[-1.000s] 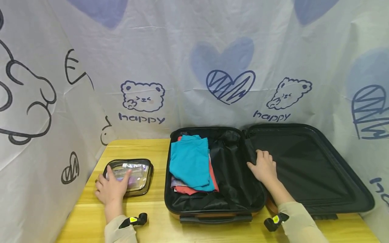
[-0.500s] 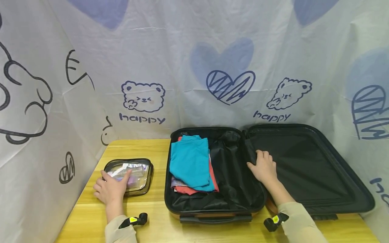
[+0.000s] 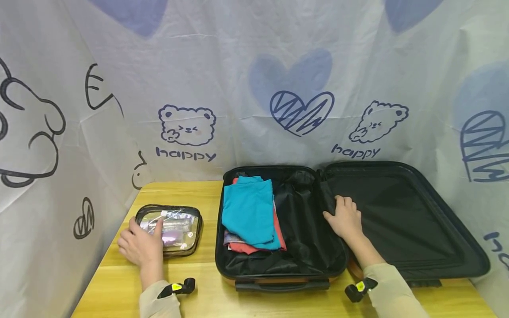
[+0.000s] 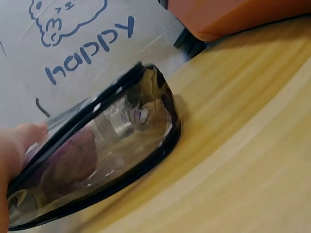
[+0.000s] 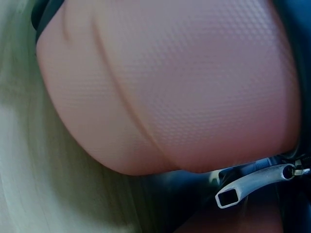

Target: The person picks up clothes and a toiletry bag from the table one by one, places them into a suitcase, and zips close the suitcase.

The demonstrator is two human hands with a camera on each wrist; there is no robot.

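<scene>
Gripping one clear, black-edged pouch (image 3: 200, 223) by its left side, the left hand (image 3: 141, 243) has its thumb over the top, at the left of the table (image 3: 218, 304); how many items fill the pouch is unclear. The right hand (image 3: 345, 218) rests at the inner edge of one open suitcase (image 3: 304, 232); whether it grips there, I cannot tell. One clothes stack (image 3: 248, 212), turquoise uppermost, lies in its left half. The table is yellowish wood; white sheeting (image 3: 230, 53) with two "happy" bears hangs along the far side.
</scene>
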